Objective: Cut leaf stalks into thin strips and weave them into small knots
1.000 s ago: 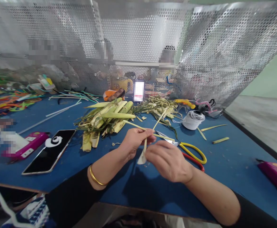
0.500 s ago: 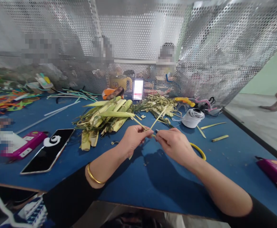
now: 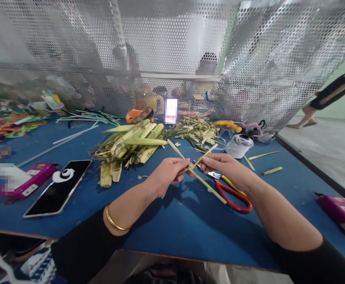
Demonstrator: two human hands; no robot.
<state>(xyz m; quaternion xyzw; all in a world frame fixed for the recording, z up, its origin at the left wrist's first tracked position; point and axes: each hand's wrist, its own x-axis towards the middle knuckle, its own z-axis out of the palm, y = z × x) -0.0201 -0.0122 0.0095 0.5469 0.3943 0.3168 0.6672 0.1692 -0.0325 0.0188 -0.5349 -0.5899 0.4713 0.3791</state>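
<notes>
My left hand (image 3: pixel 172 173) is closed in a pinch around the crossing point of narrow pale-green leaf strips (image 3: pixel 209 186). One strip points up and left, one reaches up to the right, and one slants down to the right. My right hand (image 3: pixel 227 169) pinches the strip (image 3: pixel 210 151) that reaches up to the right, close to the crossing. Under and beside the right hand lie scissors (image 3: pixel 234 199) with one red and one yellow handle loop; part of them is hidden by that hand. Left of centre is a pile of leaf husks (image 3: pixel 134 148).
Behind stand a lit phone (image 3: pixel 171 110), shredded leaf scraps (image 3: pixel 200 132) and a white thread spool (image 3: pixel 239 146). A dark phone (image 3: pixel 58 189) and magenta power strip (image 3: pixel 32 179) lie left; another power strip (image 3: pixel 341 215) lies right. A person (image 3: pixel 329 94) is on the floor beyond.
My right hand has moved slightly right and up and now pinches a strip. One strip now slants down right. The scissors' red handle has come into view. The person at far right shows more.
</notes>
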